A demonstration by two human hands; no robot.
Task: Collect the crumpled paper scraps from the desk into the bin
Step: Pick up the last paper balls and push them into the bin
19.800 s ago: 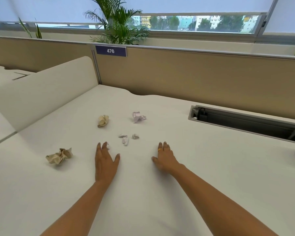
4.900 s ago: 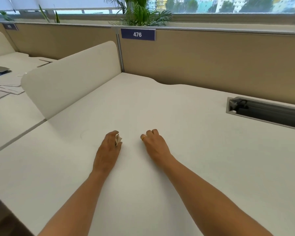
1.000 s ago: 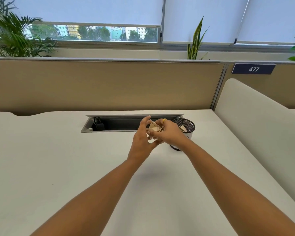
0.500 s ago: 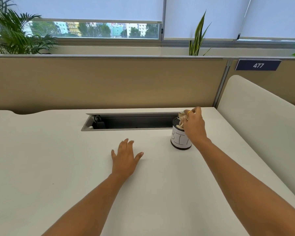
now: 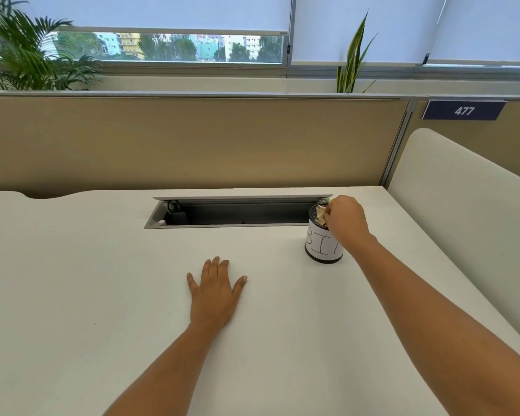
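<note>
Head view: left hand [image 5: 215,292] flat on desk [image 5: 87,280] — right hand [image 5: 347,219] fingers curled onto paper scraps [image 5: 321,212] in bin [image 5: 323,250], grip unclear.

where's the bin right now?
Head view, right side of the desk: the bin stands upright at the right end of the cable slot, with the right hand over its mouth.
</note>
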